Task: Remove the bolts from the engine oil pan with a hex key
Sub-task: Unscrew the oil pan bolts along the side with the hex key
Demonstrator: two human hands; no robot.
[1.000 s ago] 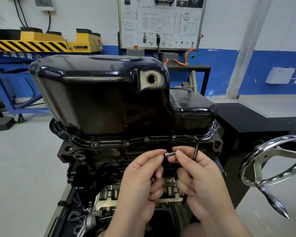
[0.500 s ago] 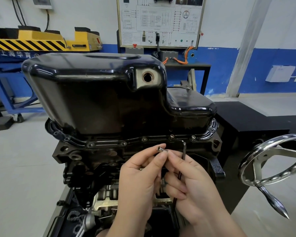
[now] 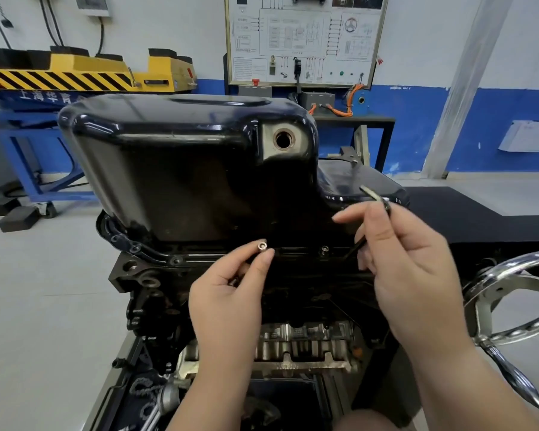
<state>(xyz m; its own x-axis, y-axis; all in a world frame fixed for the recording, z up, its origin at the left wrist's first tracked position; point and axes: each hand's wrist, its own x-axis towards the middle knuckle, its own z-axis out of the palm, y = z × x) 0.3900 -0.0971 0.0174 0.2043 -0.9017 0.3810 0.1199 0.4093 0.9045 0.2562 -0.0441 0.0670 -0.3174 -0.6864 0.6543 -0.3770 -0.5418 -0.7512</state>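
Already one bolt (image 3: 262,246) is out, pinched by the left hand (image 3: 231,293) at the near flange of the oil pan (image 3: 184,169); the right hand (image 3: 411,269) grips the hex key (image 3: 374,196), and several flange bolts (image 3: 325,248) appear left to undo.

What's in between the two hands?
In the head view, a seated bolt in the oil pan's rim lies between the left hand, pinching a loose bolt, and the right hand, holding the hex key.

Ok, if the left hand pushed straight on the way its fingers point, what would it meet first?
Probably the oil pan: the left hand pinches a bolt aimed at the pan's lower side wall, so the bolt would touch first. Depth is unclear.
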